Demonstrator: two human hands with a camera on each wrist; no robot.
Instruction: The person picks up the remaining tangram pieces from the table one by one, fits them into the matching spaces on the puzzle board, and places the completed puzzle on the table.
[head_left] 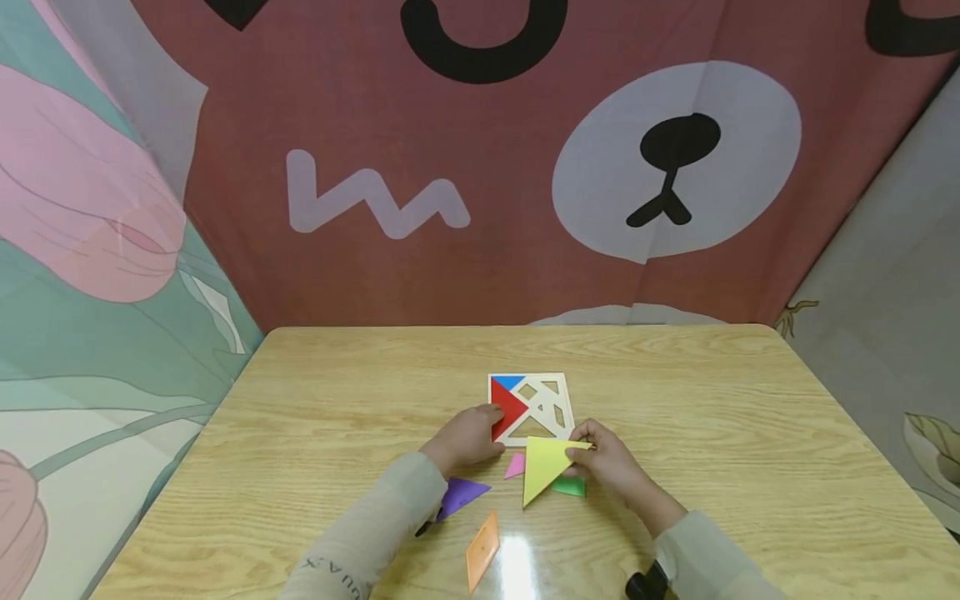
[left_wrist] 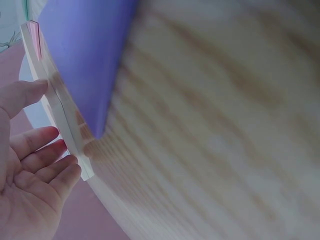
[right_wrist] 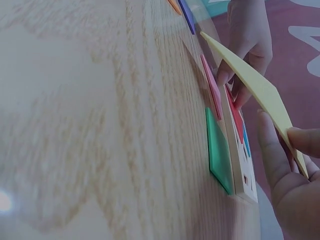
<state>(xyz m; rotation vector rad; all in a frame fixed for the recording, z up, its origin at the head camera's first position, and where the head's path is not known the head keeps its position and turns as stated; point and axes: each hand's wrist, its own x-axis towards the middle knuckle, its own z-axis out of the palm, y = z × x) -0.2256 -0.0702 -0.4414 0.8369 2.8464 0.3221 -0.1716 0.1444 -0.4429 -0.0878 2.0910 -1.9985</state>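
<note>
My left hand [head_left: 468,437] touches the left side of a pale wooden puzzle board [head_left: 557,425], its fingers on the large red triangle [head_left: 507,408] set there and its thumb by the near corner. A blue triangle [head_left: 507,382] also sits in the board; other cut-outs show bare. With thumb and fingers my right hand [head_left: 611,467] pinches a large yellow triangle [head_left: 545,462] by its right corner. That piece is raised and tilted over the board's near edge, partly covering a pink piece [head_left: 514,467] and a green piece [head_left: 572,485] on the table.
Nearer me, a purple triangle [head_left: 461,496] lies beside the left forearm, partly hidden by it. An orange parallelogram [head_left: 482,552] lies at the front of the wood-grain table [head_left: 337,392]. A printed cloth [head_left: 360,275] hangs behind the table's far edge.
</note>
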